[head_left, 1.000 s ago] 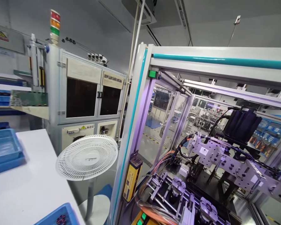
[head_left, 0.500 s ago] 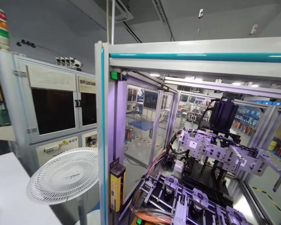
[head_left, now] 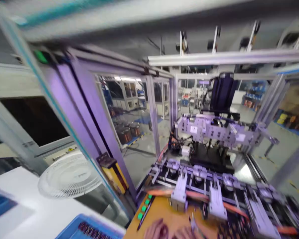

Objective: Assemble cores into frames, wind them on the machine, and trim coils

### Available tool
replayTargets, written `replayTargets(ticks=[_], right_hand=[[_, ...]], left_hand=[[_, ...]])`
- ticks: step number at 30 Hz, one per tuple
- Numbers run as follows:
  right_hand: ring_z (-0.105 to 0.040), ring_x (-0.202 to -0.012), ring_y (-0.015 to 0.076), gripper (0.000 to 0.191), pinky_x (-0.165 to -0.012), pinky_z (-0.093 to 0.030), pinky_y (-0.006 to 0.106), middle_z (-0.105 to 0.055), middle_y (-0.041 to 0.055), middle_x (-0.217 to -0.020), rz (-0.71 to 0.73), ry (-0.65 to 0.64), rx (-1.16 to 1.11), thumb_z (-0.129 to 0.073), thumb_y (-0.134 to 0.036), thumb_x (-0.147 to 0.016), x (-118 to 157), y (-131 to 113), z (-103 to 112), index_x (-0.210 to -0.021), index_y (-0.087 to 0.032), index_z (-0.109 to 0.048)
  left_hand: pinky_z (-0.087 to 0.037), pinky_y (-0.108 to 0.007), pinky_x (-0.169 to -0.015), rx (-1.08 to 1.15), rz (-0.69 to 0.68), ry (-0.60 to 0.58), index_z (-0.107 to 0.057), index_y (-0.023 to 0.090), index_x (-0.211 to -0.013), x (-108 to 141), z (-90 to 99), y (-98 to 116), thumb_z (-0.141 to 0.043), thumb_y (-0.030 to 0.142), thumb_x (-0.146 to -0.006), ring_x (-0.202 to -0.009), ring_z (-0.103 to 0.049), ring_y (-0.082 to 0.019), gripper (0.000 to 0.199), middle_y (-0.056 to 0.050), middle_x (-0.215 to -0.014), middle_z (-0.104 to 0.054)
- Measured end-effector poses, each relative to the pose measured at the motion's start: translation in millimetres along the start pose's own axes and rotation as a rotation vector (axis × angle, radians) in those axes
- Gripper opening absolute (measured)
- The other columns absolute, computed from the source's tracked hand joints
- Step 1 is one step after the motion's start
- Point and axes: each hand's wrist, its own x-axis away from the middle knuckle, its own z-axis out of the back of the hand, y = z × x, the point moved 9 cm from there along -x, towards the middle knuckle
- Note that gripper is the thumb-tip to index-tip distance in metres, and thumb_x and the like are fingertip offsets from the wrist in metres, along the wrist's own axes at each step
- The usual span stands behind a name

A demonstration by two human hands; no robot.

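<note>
At the bottom edge, my left hand (head_left: pixel 155 230) is over the orange-brown worktop (head_left: pixel 169 209), blurred and partly cut off. To its right is my right hand (head_left: pixel 183 233), also smeared and cropped. Its fingers are near a slim metal hand tool (head_left: pixel 194 224) that looks like pliers or tweezers; whether they touch it I cannot tell. Left of both hands, a dark pen-like stick (head_left: pixel 145 214) lies beside a row of green square pieces (head_left: pixel 143 209).
Behind the worktop stands a row of metal clamping fixtures (head_left: pixel 199 173) under a machine arm (head_left: pixel 214 129). A yellow sensor post (head_left: pixel 114 174) is on the left frame. A blue tray (head_left: pixel 76 223) of small dark parts and a white fan (head_left: pixel 69 176) are at left.
My view has tilted down and swung right. Both hands, the worktop, the hand tool and the blue tray have come into sight at the bottom.
</note>
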Motion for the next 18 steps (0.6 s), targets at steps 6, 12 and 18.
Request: replayTargets(ticks=[6,12,18], right_hand=[[-0.063,-0.100,0.0219,0.025,-0.090,-0.054,0.041,-0.068,0.0115,-0.105,-0.262,-0.176,0.000,-0.058,-0.028,-0.095,92,18,39,-0.115,-0.015,-0.063],[-0.062,-0.098,0.0249,0.021,-0.091,-0.049,0.044,-0.069,0.0122,-0.102,-0.485,-0.248,0.209,-0.058,-0.024,-0.094,153,68,120,-0.112,-0.016,-0.066],[-0.058,-0.104,0.0273,0.020,-0.089,-0.048,0.044,-0.065,0.0138,-0.113,-0.549,-0.338,0.284,-0.055,-0.024,-0.095,181,78,100,-0.106,-0.018,-0.070]], left_hand=[[-0.047,-0.052,-0.102,0.061,0.124,-0.184,-0.055,0.016,-0.124,53,-3.4,-18,-0.061,0.030,-0.088,-0.121,-0.059,-0.032,0.039,-0.018,-0.128,-0.062],[-0.044,-0.054,-0.105,0.082,0.152,-0.097,-0.051,0.017,-0.127,54,27.9,-14,-0.068,0.022,-0.083,-0.124,-0.056,-0.032,0.048,-0.018,-0.130,-0.060],[-0.054,-0.043,-0.095,0.225,0.081,-0.112,-0.062,0.017,-0.113,33,49.9,20,-0.069,0.011,-0.082,-0.103,-0.068,-0.024,0.032,-0.010,-0.110,-0.071]])
